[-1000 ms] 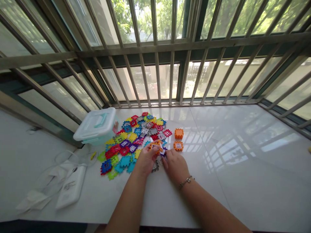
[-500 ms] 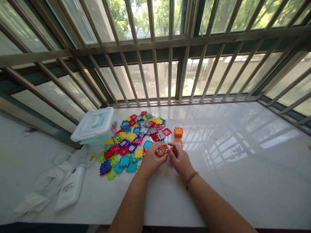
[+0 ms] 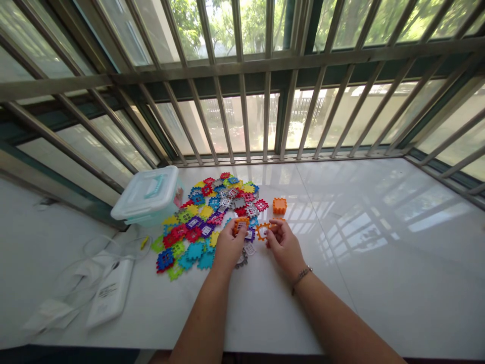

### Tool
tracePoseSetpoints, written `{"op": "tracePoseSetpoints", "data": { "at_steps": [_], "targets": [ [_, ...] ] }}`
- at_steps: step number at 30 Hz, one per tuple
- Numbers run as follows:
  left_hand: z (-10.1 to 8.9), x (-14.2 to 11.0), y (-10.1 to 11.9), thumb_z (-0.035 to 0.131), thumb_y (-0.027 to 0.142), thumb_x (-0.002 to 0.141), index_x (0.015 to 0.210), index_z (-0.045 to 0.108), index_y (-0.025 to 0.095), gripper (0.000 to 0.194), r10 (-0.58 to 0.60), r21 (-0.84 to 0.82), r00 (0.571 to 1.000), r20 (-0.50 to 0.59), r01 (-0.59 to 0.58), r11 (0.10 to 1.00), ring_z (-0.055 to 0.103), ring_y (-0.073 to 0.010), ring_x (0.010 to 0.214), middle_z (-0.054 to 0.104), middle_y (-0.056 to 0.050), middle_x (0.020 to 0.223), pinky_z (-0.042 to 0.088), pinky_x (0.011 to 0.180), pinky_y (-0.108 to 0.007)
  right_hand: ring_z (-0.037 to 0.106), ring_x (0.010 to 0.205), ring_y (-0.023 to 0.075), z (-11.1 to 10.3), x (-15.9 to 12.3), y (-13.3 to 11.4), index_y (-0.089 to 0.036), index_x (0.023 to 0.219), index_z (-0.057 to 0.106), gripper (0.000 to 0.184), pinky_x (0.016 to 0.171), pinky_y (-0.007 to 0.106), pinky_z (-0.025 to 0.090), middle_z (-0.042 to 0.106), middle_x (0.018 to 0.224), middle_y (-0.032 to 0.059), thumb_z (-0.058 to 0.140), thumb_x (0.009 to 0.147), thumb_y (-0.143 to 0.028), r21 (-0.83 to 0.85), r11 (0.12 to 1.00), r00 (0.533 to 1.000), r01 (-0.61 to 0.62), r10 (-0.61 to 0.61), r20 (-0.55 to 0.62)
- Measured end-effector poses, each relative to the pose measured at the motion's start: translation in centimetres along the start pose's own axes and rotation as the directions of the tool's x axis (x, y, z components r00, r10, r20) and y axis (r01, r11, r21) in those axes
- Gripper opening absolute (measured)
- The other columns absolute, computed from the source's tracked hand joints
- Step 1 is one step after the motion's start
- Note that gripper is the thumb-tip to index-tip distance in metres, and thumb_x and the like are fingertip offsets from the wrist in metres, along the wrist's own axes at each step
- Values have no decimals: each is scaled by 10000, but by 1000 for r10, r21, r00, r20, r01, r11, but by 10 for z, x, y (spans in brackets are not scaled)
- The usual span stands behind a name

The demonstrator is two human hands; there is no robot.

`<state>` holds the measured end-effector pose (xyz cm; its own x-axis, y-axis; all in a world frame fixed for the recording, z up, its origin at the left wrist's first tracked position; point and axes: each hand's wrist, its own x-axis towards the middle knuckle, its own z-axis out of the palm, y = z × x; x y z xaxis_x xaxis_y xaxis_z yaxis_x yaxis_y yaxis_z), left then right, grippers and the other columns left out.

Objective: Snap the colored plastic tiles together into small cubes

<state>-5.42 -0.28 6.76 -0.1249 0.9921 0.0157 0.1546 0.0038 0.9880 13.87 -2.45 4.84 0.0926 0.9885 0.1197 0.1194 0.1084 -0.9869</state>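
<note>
My left hand (image 3: 229, 246) is closed on an orange toothed building panel (image 3: 241, 224), thumb across its face. In my right hand (image 3: 281, 240), a second orange panel with an open frame (image 3: 262, 231) is pinched between thumb and fingers. The two panels are apart. A stack of orange panels (image 3: 279, 205) stands just beyond my right hand; another orange piece behind the fingers is mostly hidden. To the left spreads a heap of coloured interlocking panels (image 3: 195, 250), some with window inserts. A white window insert (image 3: 250, 248) and a grey panel (image 3: 241, 260) lie beside my left hand.
A clear plastic box with a lid (image 3: 146, 194) stands at the back left. A white power bank (image 3: 110, 293) lies at the left with cables (image 3: 85, 268) and crumpled tissue (image 3: 53, 316). Metal window bars (image 3: 242, 116) rise along the table's (image 3: 379, 242) back edge.
My hands have drawn apart, each now with an orange panel; before, they met around orange pieces. The white insert and grey panel between them have come into view.
</note>
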Motion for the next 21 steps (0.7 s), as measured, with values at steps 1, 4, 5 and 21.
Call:
{"op": "tracePoseSetpoints", "data": {
  "at_steps": [1,4,5,21],
  "targets": [
    [2,0,-1,798,483,934,1303,760,239,444,-19,-67,1000,14,20,998,767,-242,924,805,-70,1067,602,806,-316,721,669,171,0,1,0,-227,1308,572,446,640,315,610,703,906,3,667,1008,-544,29,1000,1000,-1,1,-11],
    [6,-1,-2,836,484,914,1458,680,292,597,-40,-181,999,22,43,983,778,-228,948,803,-72,1142,632,847,-328,726,664,166,1,2,1,-243,1282,549,462,630,308,622,681,897,-15,691,995,-576,90,996,1000,10,-7,-29],
    [7,-1,-1,836,483,915,1465,679,305,599,-39,-181,999,23,43,983,779,-223,933,802,-70,1147,636,845,-330,728,662,165,1,2,1,-246,1275,548,463,626,307,623,675,890,-20,699,993,-581,102,995,999,15,-12,-30],
    [12,-11,11,843,660,849,921,796,192,476,-112,-63,970,217,129,990,668,-178,703,737,-45,820,529,658,-267,723,716,146,2,-4,-6,-244,1270,595,347,671,309,635,723,1033,32,685,1029,-477,-83,989,992,124,-126,-16]
  ]
}}
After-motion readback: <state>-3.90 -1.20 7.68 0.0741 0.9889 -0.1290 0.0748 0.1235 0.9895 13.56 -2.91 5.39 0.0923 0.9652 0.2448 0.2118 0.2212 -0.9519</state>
